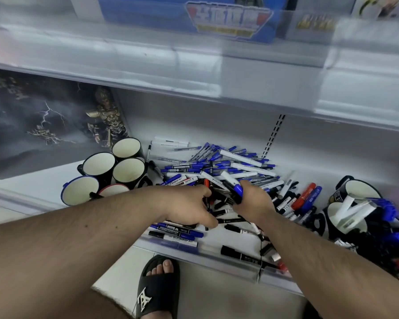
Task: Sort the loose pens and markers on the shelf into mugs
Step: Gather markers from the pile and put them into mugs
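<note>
A big heap of loose pens and markers (219, 166), mostly blue and white with some black and red, covers the white shelf (290, 143). My right hand (253, 199) grips a bunch of markers (234, 188), one with a blue cap on top. My left hand (189, 208) reaches into the heap beside it, fingers curled down among black pens; what they hold is hidden. Several empty dark mugs (128, 170) with pale insides stand at the left. Two mugs (346, 217) at the right hold white and blue markers.
An upper shelf (194, 72) overhangs the work area closely. A dark poster box (44, 120) stands behind the left mugs. The shelf's clear front lip (217, 254) holds back a few markers. My sandalled foot (159, 286) is on the floor below.
</note>
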### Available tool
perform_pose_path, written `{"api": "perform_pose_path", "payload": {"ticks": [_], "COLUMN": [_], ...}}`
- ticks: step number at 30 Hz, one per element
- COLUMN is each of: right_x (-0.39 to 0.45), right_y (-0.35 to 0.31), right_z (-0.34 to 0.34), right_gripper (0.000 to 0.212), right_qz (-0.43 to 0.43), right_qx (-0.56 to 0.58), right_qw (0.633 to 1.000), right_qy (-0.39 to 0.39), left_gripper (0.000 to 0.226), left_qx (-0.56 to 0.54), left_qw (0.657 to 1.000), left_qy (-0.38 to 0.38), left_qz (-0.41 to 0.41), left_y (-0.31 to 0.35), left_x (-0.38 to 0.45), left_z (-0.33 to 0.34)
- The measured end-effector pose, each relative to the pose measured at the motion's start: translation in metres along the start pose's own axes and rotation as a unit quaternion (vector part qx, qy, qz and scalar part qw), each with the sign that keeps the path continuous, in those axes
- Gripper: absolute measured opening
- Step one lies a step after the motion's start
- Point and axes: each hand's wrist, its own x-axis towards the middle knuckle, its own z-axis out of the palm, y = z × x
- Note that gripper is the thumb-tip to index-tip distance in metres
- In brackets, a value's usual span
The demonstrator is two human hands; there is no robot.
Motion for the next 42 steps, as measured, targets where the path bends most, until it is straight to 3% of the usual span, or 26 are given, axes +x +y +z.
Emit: {"api": "perform_pose_path", "payload": {"ticks": [4, 6, 9, 12, 16, 19, 21, 23, 28, 33, 37, 42], "right_x": [0.001, 0.001, -0.006, -0.029, -0.061, -0.072, -0.079, -0.088, -0.105, -0.117, -0.123, -0.128], "right_y": [-0.001, -0.007, -0.027, -0.056, -0.094, -0.112, -0.115, -0.113, -0.105, -0.104, -0.095, -0.090], "right_z": [-0.012, -0.023, -0.046, -0.067, -0.083, -0.086, -0.088, -0.090, -0.094, -0.106, -0.113, -0.115], "right_gripper": [0.036, 0.032, 0.021, 0.013, 0.003, 0.007, 0.012, 0.016, 0.031, 0.055, 0.032, 0.032], "right_qz": [0.076, 0.126, 0.180, 0.192, 0.186, 0.168, 0.157, 0.146, 0.140, 0.121, 0.113, 0.112], "right_qx": [0.115, 0.249, 0.479, 0.650, 0.735, 0.755, 0.746, 0.734, 0.723, 0.760, 0.814, 0.819], "right_qw": [0.990, 0.957, 0.851, 0.733, 0.650, 0.632, 0.647, 0.663, 0.675, 0.637, 0.567, 0.560], "right_qy": [0.036, 0.073, 0.115, 0.055, -0.043, -0.040, -0.018, -0.015, -0.038, -0.054, -0.057, -0.060], "left_gripper": [0.082, 0.078, 0.073, 0.068, 0.073, 0.043, 0.018, 0.008, 0.007, 0.026, 0.049, 0.033], "left_qx": [0.010, 0.007, -0.021, -0.063, -0.172, -0.288, -0.319, -0.320, -0.305, -0.303, -0.303, -0.351], "left_qw": [1.000, 1.000, 0.999, 0.996, 0.981, 0.952, 0.940, 0.938, 0.938, 0.931, 0.926, 0.919], "left_qy": [0.006, 0.005, 0.012, 0.013, 0.004, -0.020, -0.027, -0.030, -0.055, -0.042, -0.051, -0.071], "left_qz": [0.012, 0.019, 0.037, 0.057, 0.091, 0.102, 0.117, 0.131, 0.158, 0.199, 0.217, 0.167], "left_y": [0.002, 0.003, 0.004, 0.004, 0.010, 0.012, 0.010, 0.009, 0.013, 0.025, 0.028, 0.025], "left_x": [0.005, 0.006, 0.005, 0.005, 0.004, 0.000, -0.003, -0.008, -0.021, -0.032, -0.031, -0.027], "left_z": [0.003, 0.004, 0.004, 0.004, 0.007, 0.010, 0.013, 0.015, 0.017, 0.017, 0.016, 0.017]}}
